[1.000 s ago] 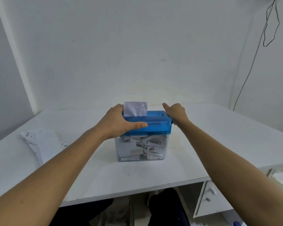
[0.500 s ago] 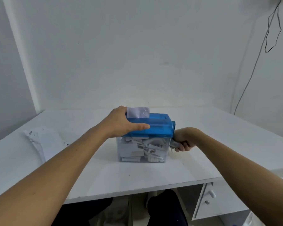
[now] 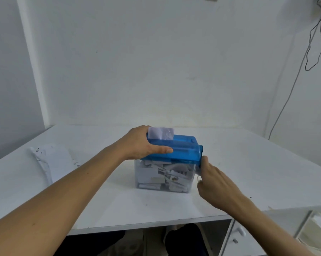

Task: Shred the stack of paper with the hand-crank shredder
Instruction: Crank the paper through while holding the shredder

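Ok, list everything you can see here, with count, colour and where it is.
shredder top: one, blue, on the bin
bin: one, clear, mid-table, holding white shreds
sheet: one, white, in the shredder's slot
paper stack: one, white, table's left
table: one, white, against wall
cable: one, dark, right wall
cabinet: one, white, under table's right
left hand: one, grips shredder top
right hand: one, on mostly hidden crank

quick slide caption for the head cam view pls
Left hand grips the blue shredder lid, right hand at its right end, a paper sheet sticking up from it.
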The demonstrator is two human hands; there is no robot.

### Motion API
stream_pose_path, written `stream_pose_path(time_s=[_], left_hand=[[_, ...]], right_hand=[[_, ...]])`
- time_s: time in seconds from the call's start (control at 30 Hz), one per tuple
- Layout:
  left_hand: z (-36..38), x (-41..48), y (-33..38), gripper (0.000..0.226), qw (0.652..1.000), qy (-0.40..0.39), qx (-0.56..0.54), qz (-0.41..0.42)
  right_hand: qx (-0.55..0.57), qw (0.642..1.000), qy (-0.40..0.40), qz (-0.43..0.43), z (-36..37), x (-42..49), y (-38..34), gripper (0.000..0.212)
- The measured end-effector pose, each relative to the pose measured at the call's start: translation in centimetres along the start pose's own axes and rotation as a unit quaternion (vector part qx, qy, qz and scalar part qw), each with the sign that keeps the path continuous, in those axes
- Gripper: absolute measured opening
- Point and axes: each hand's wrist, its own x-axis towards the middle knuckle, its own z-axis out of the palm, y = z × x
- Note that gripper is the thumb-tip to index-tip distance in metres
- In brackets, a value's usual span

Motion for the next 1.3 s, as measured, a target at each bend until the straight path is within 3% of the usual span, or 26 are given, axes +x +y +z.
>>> stream_pose_path(time_s=[0.13, 0.23, 0.33, 0.4, 0.47, 0.5, 0.57, 0.63, 0.87, 0.97, 1.17, 1.3], left_hand=[[-0.3, -0.2, 0.6, 0.078, 1.000, 0.005, 0.012, 0.014], [-0.2, -0.4, 0.5, 0.069, 1.000, 0.011, 0.017, 0.022], [-0.2, -0.3, 0.4, 0.073, 1.000, 0.016, 0.017, 0.008], [0.1, -0.2, 0.4, 0.071, 1.000, 0.018, 0.011, 0.011], [0.3, -0.1, 0.4, 0.073, 0.999, 0.031, 0.010, 0.016], [0.3, 0.0, 0.4, 0.074, 0.999, 0.033, 0.014, 0.020], [0.3, -0.1, 0.7, 0.076, 0.999, 0.026, 0.026, 0.023], [0.3, -0.1, 0.6, 0.080, 0.999, 0.025, 0.022, 0.024], [0.6, -0.4, 0.3, 0.077, 0.999, 0.036, -0.020, 0.027], [0.7, -0.4, 0.3, 0.077, 0.999, 0.040, -0.016, 0.029], [0.5, -0.3, 0.4, 0.077, 0.999, 0.030, -0.010, 0.023], [0.3, -0.3, 0.6, 0.073, 1.000, 0.022, -0.012, 0.016]], right_hand=[[-0.138, 0.989, 0.051, 0.013, -1.8, 0.6, -0.9, 0.010], [-0.177, 0.984, -0.010, 0.005, -5.5, 2.1, -1.2, 0.015], [-0.053, 0.988, -0.139, 0.029, -10.5, 4.9, -1.6, 0.023], [0.026, 0.971, -0.229, 0.064, -12.7, 6.6, -1.6, 0.031], [0.039, 0.962, -0.262, 0.070, -13.9, 7.9, -1.1, 0.036], [0.053, 0.968, -0.237, 0.068, -14.1, 8.6, -0.7, 0.036], [0.123, 0.984, -0.113, 0.067, -13.7, 10.0, 0.4, 0.039], [0.198, 0.977, -0.041, 0.061, -12.6, 11.4, 1.1, 0.040], [0.252, 0.957, -0.044, 0.139, -4.1, 11.5, 3.5, 0.020], [0.260, 0.951, -0.038, 0.162, -2.0, 9.3, 3.5, 0.024], [0.295, 0.947, -0.040, 0.120, -1.6, 4.1, 2.5, 0.048], [0.373, 0.920, -0.085, 0.082, -3.4, 0.4, 2.3, 0.035]])
